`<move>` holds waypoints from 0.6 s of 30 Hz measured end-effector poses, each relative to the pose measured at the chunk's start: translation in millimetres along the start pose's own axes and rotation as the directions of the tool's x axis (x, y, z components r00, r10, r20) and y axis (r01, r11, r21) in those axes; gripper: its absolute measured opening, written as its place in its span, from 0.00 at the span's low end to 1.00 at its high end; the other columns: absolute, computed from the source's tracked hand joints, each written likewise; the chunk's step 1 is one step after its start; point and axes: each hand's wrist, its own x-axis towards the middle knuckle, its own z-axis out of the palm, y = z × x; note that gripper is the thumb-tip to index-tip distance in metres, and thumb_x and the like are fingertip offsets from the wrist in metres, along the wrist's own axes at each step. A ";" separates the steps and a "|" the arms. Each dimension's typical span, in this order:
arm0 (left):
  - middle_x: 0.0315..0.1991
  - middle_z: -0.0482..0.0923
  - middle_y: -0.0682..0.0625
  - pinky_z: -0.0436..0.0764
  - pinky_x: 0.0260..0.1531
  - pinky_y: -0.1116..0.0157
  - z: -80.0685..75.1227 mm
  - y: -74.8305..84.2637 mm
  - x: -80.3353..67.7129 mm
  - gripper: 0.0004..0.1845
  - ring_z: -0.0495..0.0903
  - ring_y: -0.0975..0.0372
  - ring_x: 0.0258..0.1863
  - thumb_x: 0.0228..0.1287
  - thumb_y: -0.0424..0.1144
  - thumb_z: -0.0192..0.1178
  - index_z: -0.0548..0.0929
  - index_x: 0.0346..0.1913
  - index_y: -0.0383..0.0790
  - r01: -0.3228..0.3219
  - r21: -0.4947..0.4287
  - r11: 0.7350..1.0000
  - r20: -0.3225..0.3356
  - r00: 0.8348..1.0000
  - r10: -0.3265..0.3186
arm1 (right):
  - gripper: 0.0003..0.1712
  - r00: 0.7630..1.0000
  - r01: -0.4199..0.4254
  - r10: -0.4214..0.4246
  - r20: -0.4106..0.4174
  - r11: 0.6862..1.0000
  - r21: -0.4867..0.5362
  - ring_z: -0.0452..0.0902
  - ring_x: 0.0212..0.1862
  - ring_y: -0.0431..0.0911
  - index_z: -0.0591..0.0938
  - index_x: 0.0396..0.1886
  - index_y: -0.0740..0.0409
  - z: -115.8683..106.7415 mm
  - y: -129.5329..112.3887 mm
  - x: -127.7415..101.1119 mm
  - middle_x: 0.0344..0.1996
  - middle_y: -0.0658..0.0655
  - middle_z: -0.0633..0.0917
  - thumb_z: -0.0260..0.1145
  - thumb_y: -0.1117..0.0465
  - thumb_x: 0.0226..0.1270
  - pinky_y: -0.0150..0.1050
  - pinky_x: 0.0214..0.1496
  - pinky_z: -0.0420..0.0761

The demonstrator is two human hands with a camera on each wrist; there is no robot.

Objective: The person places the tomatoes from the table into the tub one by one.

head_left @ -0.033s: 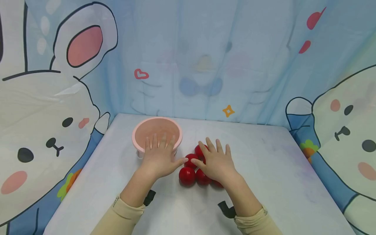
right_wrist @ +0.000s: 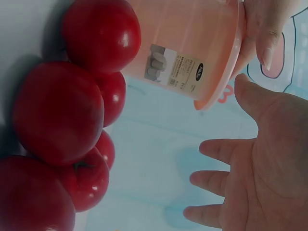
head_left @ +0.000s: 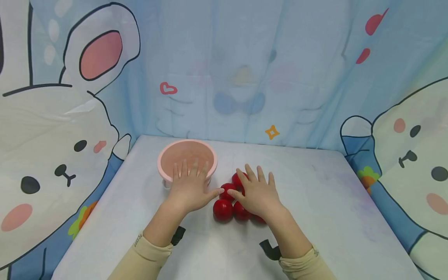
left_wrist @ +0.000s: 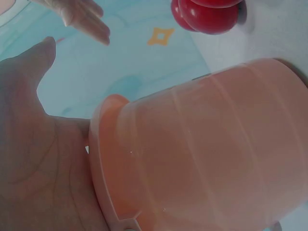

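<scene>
A left hand [head_left: 189, 193], splayed and empty, hovers at a pink plastic bucket [head_left: 187, 151] near the white surface's [head_left: 336, 202] far-left corner; the right hand [head_left: 259, 195], likewise, over round red tomatoes [head_left: 223, 210] apparently bunched for reach.

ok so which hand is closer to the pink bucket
Left. The left hand is held out at the pink bucket, its fingers overlapping the near rim in the head view; the right hand is off to the bucket's right, over the red fruits.

White table [head_left: 325, 198] with bucket [head_left: 186, 150], red fruits [head_left: 223, 210]
</scene>
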 end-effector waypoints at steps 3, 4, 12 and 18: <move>0.80 0.48 0.44 0.37 0.74 0.35 0.8 1.7 -0.1 0.52 0.42 0.39 0.79 0.59 0.76 0.47 0.52 0.79 0.50 -0.001 0.002 1.000 -0.001 1.000 0.001 | 0.49 1.000 -0.004 0.004 0.002 1.000 0.004 0.45 0.78 0.68 0.59 0.78 0.45 0.8 1.5 -1.1 0.78 0.61 0.56 0.60 0.32 0.63 0.73 0.74 0.41; 0.80 0.48 0.45 0.37 0.74 0.35 0.6 1.4 -0.4 0.52 0.42 0.39 0.79 0.59 0.76 0.47 0.52 0.79 0.51 0.002 0.000 1.000 -0.002 1.000 -0.002 | 0.49 1.000 -0.004 0.004 0.001 1.000 0.007 0.45 0.78 0.68 0.59 0.78 0.45 0.7 1.5 -1.4 0.78 0.61 0.56 0.60 0.32 0.63 0.72 0.74 0.41; 0.78 0.53 0.42 0.39 0.75 0.38 -3.8 -13.6 -0.4 0.47 0.44 0.42 0.79 0.65 0.71 0.46 0.54 0.79 0.47 0.023 -0.127 0.992 -0.040 0.999 -0.028 | 0.50 1.000 0.001 0.000 -0.015 0.999 0.050 0.47 0.77 0.69 0.58 0.78 0.47 0.8 14.8 -9.6 0.78 0.62 0.57 0.63 0.33 0.61 0.72 0.74 0.44; 0.79 0.45 0.38 0.37 0.74 0.35 -16.2 -55.5 7.7 0.45 0.37 0.40 0.79 0.72 0.68 0.36 0.48 0.79 0.42 0.091 -0.281 0.955 -0.082 0.990 -0.119 | 0.52 1.000 -0.022 0.025 -0.017 0.987 0.159 0.56 0.74 0.68 0.60 0.77 0.55 13.8 47.8 -18.0 0.74 0.67 0.63 0.69 0.39 0.59 0.72 0.71 0.57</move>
